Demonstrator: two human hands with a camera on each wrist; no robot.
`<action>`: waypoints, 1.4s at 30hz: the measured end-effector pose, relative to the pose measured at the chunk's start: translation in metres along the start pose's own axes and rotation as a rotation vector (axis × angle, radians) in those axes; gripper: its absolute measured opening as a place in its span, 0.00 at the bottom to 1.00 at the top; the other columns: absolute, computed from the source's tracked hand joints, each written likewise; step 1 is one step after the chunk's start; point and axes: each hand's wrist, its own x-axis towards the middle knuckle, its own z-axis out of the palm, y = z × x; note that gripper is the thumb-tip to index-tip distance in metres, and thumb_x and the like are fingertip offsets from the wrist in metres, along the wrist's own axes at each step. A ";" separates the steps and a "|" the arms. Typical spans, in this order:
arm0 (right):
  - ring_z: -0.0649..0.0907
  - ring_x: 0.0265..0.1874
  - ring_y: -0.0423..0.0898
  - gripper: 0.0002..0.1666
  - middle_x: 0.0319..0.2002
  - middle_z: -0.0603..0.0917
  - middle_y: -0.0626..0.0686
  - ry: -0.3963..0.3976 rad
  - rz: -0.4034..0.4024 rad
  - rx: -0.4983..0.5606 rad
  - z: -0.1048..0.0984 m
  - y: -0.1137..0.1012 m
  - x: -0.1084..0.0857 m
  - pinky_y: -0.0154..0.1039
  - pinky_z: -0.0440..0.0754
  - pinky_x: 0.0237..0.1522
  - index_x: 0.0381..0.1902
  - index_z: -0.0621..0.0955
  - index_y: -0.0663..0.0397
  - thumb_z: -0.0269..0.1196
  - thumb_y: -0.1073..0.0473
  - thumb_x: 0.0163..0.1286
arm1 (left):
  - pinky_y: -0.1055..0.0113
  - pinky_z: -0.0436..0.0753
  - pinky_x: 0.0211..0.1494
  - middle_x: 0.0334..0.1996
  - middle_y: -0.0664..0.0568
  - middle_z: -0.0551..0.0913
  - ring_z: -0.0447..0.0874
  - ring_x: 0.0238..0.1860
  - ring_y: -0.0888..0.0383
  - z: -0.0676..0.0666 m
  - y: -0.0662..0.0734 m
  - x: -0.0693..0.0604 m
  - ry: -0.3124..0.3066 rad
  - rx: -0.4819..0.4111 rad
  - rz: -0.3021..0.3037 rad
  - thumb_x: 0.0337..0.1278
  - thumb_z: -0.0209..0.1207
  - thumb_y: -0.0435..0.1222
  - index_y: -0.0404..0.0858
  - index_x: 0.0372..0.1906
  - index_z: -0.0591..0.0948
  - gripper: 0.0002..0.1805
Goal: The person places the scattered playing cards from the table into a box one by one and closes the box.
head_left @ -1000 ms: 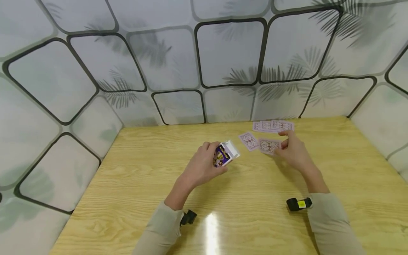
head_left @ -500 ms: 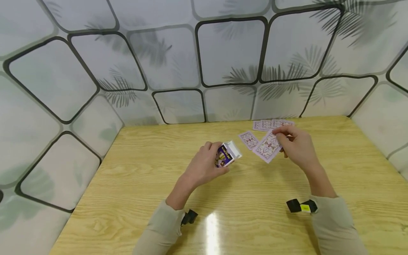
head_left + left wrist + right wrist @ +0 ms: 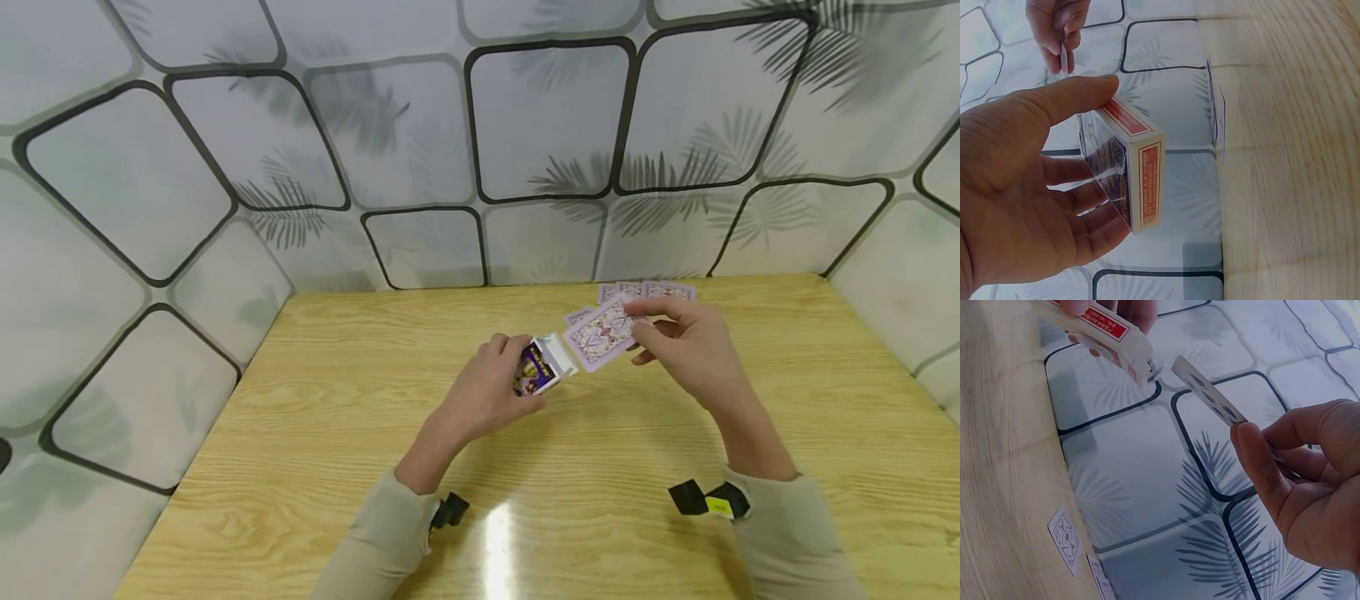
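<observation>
A small purple card box (image 3: 535, 367) with its white flap raised is gripped between the thumb and fingers of the left hand (image 3: 486, 390). In the left wrist view the box (image 3: 1121, 164) shows red-and-white edges above the left palm (image 3: 1016, 187). The right hand (image 3: 693, 350) pinches a pink-patterned playing card (image 3: 602, 333) by one end, tilted in the air just right of the flap. Seen from the right wrist, the card (image 3: 1207, 390) is nearly edge-on in the right hand (image 3: 1310, 481), a small gap from the box (image 3: 1110, 337).
Behind the held card, one card (image 3: 577, 316) lies partly hidden on the wooden table (image 3: 337, 375). Several overlapping cards (image 3: 670, 290) lie along its back edge, against the patterned wall covering (image 3: 547, 125). In the right wrist view a card (image 3: 1065, 540) lies face down.
The right hand has lifted the card off the table and brought it left, close to the box flap. The left hand with the box has shifted slightly right.
</observation>
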 end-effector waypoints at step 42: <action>0.88 0.29 0.47 0.16 0.52 0.81 0.66 -0.040 -0.068 -0.109 0.026 -0.008 -0.006 0.36 0.86 0.29 0.54 0.82 0.69 0.60 0.72 0.68 | 0.65 0.76 0.44 0.56 0.44 0.73 0.72 0.44 0.55 0.002 0.003 -0.002 -0.017 0.038 0.016 0.55 0.69 0.49 0.38 0.73 0.64 0.44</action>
